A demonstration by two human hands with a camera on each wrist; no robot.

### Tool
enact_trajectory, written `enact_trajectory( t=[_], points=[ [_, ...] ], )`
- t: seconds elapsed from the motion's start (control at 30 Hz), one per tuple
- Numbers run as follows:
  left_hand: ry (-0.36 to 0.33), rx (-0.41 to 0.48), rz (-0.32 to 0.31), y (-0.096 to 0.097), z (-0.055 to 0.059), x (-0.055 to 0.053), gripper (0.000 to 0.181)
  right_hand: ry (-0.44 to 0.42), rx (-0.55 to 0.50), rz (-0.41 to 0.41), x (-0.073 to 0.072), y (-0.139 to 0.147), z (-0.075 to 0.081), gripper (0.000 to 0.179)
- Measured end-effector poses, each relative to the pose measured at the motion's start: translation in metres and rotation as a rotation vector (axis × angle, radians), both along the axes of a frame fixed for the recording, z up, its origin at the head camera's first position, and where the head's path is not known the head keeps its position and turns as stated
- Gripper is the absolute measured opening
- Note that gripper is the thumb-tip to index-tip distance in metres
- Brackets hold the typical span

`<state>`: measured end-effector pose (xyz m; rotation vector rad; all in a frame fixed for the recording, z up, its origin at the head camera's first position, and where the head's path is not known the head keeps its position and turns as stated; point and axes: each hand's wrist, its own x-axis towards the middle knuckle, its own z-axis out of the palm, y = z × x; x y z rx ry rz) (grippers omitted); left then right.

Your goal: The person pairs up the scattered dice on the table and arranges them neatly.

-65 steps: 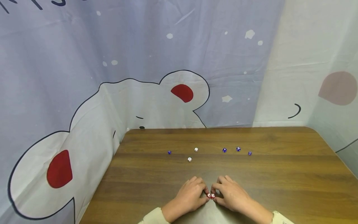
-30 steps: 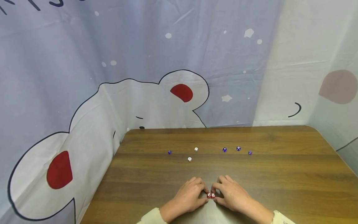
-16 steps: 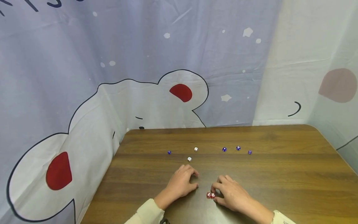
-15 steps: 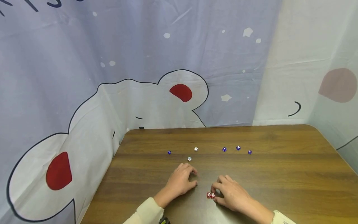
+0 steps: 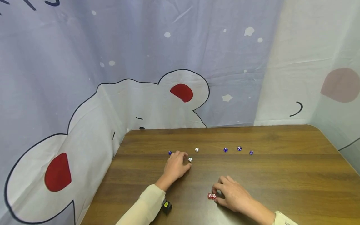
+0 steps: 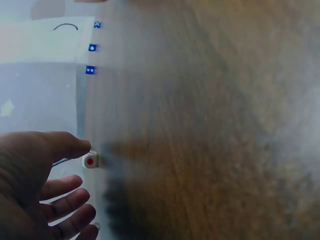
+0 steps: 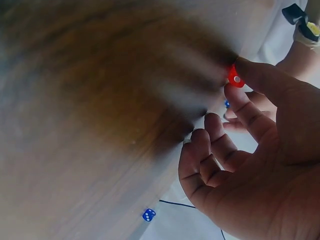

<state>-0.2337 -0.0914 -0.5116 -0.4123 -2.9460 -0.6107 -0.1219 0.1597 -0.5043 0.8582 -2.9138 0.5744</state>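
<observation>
A dark wooden bench (image 5: 281, 175) fills the lower frame, bear-print curtain (image 5: 140, 78) behind. Left hand (image 5: 175, 165) loosely open beside a white die (image 5: 190, 159); right hand (image 5: 232, 193) pinches red dice (image 5: 212, 196)

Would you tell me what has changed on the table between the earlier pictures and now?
The left hand let go of the red dice and moved forward-left to the nearer white die, thumb reaching it. The right hand still pinches the red dice; the blue dice stayed put.

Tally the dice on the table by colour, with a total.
Blue dice: 4
White dice: 2
Red dice: 2
Total: 8
</observation>
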Motion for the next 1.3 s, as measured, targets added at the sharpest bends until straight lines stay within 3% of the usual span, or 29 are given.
enact_trajectory(
  t=[0.57, 0.97, 1.3],
  points=[
    [-0.037, -0.076, 0.038, 0.008, -0.004, -0.009, 0.026, -0.009, 0.001, 0.001, 0.004, -0.001, 0.002, 0.022],
    [-0.047, -0.066, 0.052, 0.01, -0.006, -0.009, 0.019, -0.014, -0.012, 0.007, 0.005, -0.001, 0.001, 0.022],
    [-0.05, -0.058, 0.018, 0.015, -0.007, -0.003, 0.016, -0.02, -0.009, 0.007, 0.003, 0.0, 0.0, 0.022]
  ],
)
